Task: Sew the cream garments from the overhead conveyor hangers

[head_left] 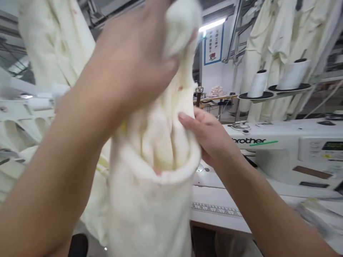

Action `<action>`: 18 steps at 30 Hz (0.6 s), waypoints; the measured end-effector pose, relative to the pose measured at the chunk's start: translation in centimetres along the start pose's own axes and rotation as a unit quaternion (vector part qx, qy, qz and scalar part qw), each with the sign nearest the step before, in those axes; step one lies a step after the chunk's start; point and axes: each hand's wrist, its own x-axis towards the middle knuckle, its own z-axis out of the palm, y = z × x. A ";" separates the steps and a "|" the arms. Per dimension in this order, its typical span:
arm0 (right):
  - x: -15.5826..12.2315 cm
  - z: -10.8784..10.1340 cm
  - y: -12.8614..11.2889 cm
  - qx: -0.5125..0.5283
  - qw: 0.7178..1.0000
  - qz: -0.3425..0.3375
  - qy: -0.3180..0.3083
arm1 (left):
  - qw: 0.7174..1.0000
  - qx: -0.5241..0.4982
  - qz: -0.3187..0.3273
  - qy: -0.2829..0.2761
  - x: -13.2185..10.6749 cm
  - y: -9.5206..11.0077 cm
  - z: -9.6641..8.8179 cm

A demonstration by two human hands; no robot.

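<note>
The cream cloth (151,217), the biggest thing here, is held up left of the sewing machine (281,153) and nearer the viewer, reaching down past the bottom edge of view. It lies between the two hands: the left hand (142,59), blurred and higher than the machine, has its fingers closed around the bunched top; the right hand (210,134), between cloth and machine, pinches the side, thumb in front and other fingers mostly hidden.

The lower part of the cloth is a wide, smooth tube, softened by blur. Its thick, rounded rim curves around gathered folds that rise from inside in long creases toward the left hand. Small reddish specks dot it.

Similar cream garments (281,46) hang behind and above the machine. The white tabletop (211,194) runs left from under it. Above the machine stand two white thread spools (257,84).
</note>
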 end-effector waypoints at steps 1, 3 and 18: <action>-1.1 -1.5 1.1 0.030 0.998 0.050 -0.011 | 0.999 -0.012 0.033 -0.017 -2.3 -0.9 1.5; -3.7 -4.3 4.1 0.060 0.987 0.147 -0.015 | 0.992 -0.018 -0.041 -0.114 -8.0 -2.5 5.8; -12.1 -6.9 10.8 -0.162 0.959 0.216 0.082 | 0.763 -0.550 -0.157 -0.303 -18.7 5.3 18.4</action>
